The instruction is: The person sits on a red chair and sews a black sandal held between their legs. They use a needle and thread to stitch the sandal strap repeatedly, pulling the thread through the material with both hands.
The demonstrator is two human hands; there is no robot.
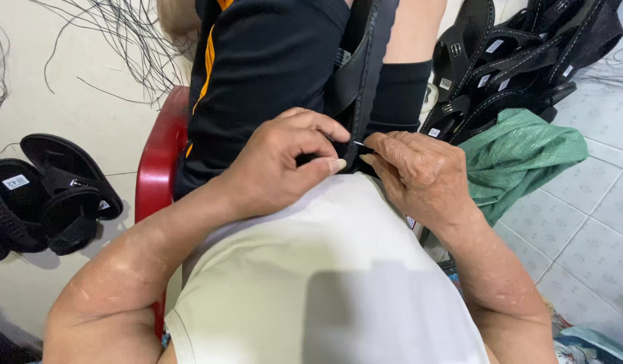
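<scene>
A sandal pile (520, 61) and green sack (527, 158) crowd two o'clock; more sandals (45, 192) block nine o'clock; tiled floor (595, 222) at four lies open.

Both bare forearms angle inward; left hand (281, 165) pinches thumb to forefinger (knuckles up), right hand (419, 172) curled close beside.

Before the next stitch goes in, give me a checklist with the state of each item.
1. Needle gripped: ok, pinched between the left hand fingertips and the right hand.
2. Black sandal steady: ok, clamped upright between the knees.
3. Thread on the needle: cannot tell, too fine to see.
4. Fingertips off the needle point: cannot tell, the tip is hidden.
5. Finished sandals pile out of the way: ok, lying to the right beside the green sack.
6. Red stool seat: ok, under the legs.
</scene>
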